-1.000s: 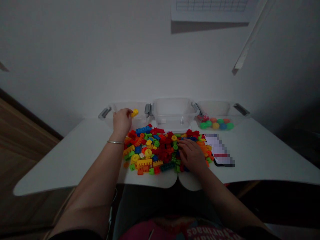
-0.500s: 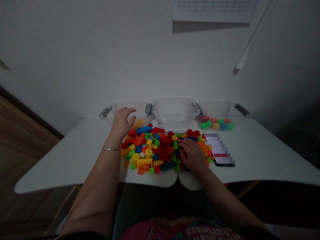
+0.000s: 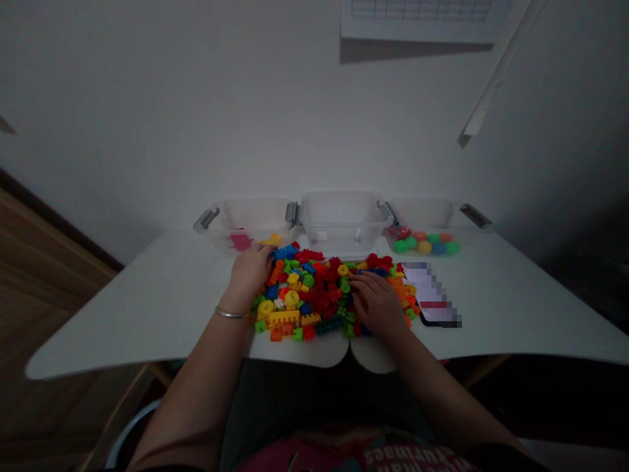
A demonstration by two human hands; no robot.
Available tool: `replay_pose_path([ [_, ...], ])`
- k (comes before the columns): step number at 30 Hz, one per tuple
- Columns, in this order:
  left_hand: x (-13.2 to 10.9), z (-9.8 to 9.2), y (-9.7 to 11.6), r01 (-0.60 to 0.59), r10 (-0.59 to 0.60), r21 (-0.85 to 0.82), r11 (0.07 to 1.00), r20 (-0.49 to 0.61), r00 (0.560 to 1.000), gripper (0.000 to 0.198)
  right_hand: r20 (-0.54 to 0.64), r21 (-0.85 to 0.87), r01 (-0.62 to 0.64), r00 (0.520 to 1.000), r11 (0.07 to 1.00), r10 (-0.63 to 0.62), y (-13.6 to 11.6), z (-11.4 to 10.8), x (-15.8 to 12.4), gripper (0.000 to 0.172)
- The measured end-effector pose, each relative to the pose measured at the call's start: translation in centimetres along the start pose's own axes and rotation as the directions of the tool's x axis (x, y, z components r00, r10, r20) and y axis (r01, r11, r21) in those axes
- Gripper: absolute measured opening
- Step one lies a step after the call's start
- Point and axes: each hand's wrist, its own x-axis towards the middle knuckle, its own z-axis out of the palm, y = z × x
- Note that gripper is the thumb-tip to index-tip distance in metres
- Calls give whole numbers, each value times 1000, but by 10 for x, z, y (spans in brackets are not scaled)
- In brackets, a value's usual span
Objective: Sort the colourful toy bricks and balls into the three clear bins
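**Hand Position and Work Layout at the Block Pile**

The pile of plastic blocks [image 3: 322, 295] lay on the white table [image 3: 122, 314], between the two hands and just in front of three clear bins; this position presumably kept it within easy reach of both.

Left hand [image 3: 250, 272]: lowered over the pile's far left edge, fingers bent downward beside a blue block [image 3: 286, 251]. Whether the fingertips were clamped on a piece could not be told.

Right hand [image 3: 381, 305]: resting on the right part of the pile, fingers lightly curled, thumb apart from them. Its low placement probably steadied the arm (a grip on any piece could not be confirmed).

The left bin [image 3: 255, 213] contained pink and yellow pieces; the right bin [image 3: 422, 213] contained coloured balls [image 3: 425, 246]. The middle bin [image 3: 339, 213] stood between them, likely aligned for equal access. A phone [image 3: 432, 295] lay just beside the pile.
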Motion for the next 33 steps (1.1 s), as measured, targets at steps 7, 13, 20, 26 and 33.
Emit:
replay_pose_path([
  [7,7,5,-3,34,-28,-176,984,36,999,39,3,11,-7,1000,1000,7,-1,1,0,21],
  [13,8,6,0,93,-94,-255,962,7,996,42,-3,4,6,1000,1000,-6,-2,1,1,21],
  [20,10,9,-6,16,-94,-390,920,-181,979,33,2,4,1,1000,1000,-1,-2,2,2,22],
  [26,16,10,-6,-9,-211,-955,297,-74,975,37,-1,15,-3,1000,1000,3,1,2,1,22],
  [33,15,-2,-14,183,-83,-928,-323,221,972,44,2,18,-12,1000,1000,12,2,2,1,23],
])
